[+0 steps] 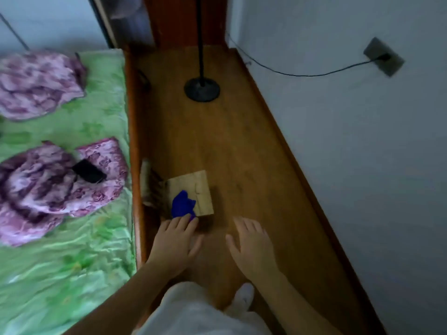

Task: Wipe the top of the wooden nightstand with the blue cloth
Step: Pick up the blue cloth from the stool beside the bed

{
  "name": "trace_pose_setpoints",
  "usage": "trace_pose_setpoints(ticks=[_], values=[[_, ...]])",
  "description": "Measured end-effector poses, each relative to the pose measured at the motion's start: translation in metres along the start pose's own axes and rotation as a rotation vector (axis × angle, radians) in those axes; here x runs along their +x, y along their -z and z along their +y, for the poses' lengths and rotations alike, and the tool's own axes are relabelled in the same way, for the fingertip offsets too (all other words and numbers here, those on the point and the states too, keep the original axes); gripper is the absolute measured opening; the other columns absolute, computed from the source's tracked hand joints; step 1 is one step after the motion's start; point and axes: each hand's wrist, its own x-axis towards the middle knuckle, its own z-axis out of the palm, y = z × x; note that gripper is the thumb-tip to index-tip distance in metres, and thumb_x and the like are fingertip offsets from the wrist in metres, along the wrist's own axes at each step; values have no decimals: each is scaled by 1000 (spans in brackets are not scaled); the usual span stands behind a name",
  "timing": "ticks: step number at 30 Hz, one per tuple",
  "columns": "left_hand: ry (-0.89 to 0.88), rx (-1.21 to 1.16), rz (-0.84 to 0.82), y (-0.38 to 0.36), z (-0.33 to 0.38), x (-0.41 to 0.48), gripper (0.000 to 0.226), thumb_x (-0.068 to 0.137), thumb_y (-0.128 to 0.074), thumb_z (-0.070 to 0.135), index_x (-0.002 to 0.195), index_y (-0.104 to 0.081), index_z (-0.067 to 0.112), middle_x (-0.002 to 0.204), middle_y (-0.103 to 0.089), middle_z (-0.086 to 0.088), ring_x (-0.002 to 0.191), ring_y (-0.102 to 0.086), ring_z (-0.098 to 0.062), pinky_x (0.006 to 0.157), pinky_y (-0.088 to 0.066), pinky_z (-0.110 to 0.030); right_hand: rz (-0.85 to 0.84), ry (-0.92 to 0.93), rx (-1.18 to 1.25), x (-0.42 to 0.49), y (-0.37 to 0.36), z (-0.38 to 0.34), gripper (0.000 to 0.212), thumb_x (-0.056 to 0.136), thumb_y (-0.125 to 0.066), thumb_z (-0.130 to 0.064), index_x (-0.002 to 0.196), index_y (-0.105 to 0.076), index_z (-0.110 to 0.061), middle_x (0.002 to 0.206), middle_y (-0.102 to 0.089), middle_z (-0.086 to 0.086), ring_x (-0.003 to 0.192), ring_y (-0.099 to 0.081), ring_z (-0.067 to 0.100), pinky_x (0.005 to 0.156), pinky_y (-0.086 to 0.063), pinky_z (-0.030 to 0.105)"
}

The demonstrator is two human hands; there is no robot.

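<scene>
Listing: blue cloth (182, 205) lies on the nightstand (196, 187); our left hand (175, 240) touches it, fingers straight; our right hand (251, 245) hovers spread.

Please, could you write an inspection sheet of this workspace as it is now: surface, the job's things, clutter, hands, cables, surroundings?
Surface: small square light wooden nightstand top, standing on the brown wooden floor.
Job's things: crumpled blue cloth lies on the top's near left part.
Clutter: blurred object at the nightstand's left side; cannot identify.
Hands: left hand with straight fingers touching the cloth; right hand open, holding nothing, apart from the nightstand.
Cables: thin black cable runs to a grey wall socket.
Surroundings: round black lamp base; green bedsheet with pink floral blankets and a black phone.
</scene>
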Motion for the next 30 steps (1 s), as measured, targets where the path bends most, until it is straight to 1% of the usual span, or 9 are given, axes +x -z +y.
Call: trace_pose_setpoints(ticks=[5, 9, 12, 14, 18, 22, 24, 27, 30], values=[[264, -71, 91, 21, -26, -21, 58, 95, -34, 52, 132, -62, 18, 133, -64, -7, 116, -61, -29, 96, -45, -43, -124, 286, -25, 65, 9, -29, 56, 101, -33, -51, 150, -40, -24, 151, -47, -3, 139, -39, 15, 112, -36, 34], [416, -134, 78, 20, -50, -16, 53, 94, -38, 49, 131, -61, 19, 129, -65, -8, 111, -64, -31, 93, -49, -45, -197, 442, -76, 116, -8, -61, 56, 102, -38, -48, 150, -44, -20, 147, -52, -1, 135, -43, 17, 108, -38, 33], [459, -167, 52, 7, -64, 3, 53, 93, -39, 48, 130, -62, 18, 127, -66, -7, 110, -64, -31, 91, -49, -44, -269, 508, -112, 153, -25, -76, 57, 102, -38, -48, 152, -40, -21, 150, -48, -3, 138, -40, 16, 112, -33, 30], [454, -215, 54, -7, -77, 24, 50, 91, -40, 45, 123, -65, 17, 124, -67, -7, 106, -65, -30, 89, -48, -42, -319, 502, -118, 182, -39, -83, 57, 102, -38, -47, 153, -39, -21, 152, -46, -3, 140, -38, 16, 113, -31, 30], [449, -247, 22, -26, -102, 63, 49, 91, -38, 45, 119, -67, 17, 123, -68, -9, 97, -67, -30, 86, -47, -41, -363, 468, -127, 229, -57, -84, 54, 100, -44, -46, 147, -45, -20, 141, -55, -2, 129, -47, 17, 105, -41, 33], [522, -317, -53, -60, -129, 105, 55, 94, -33, 48, 125, -65, 17, 129, -66, -8, 104, -65, -31, 87, -50, -44, -438, 357, -89, 285, -105, -73, 53, 98, -50, -46, 143, -49, -19, 135, -59, -1, 125, -53, 18, 101, -44, 30], [581, -387, -77, -83, -139, 125, 58, 94, -31, 49, 129, -63, 15, 132, -64, -9, 111, -63, -33, 91, -49, -46, -476, 266, -45, 315, -142, -67, 54, 98, -51, -47, 144, -48, -18, 135, -60, 0, 125, -55, 18, 101, -43, 30], [674, -467, -69, -144, -147, 158, 62, 94, -29, 50, 134, -58, 14, 135, -62, -10, 120, -58, -34, 96, -46, -47, -554, 176, -44, 362, -225, -52, 57, 97, -51, -48, 146, -46, -19, 138, -59, 2, 128, -55, 20, 106, -45, 43], [721, -492, -94, -213, -152, 189, 64, 94, -27, 51, 138, -55, 14, 138, -59, -10, 122, -56, -35, 97, -43, -46, -624, 123, -17, 407, -313, -36, 60, 96, -56, -45, 147, -46, -15, 141, -59, 6, 128, -56, 23, 105, -45, 37]])
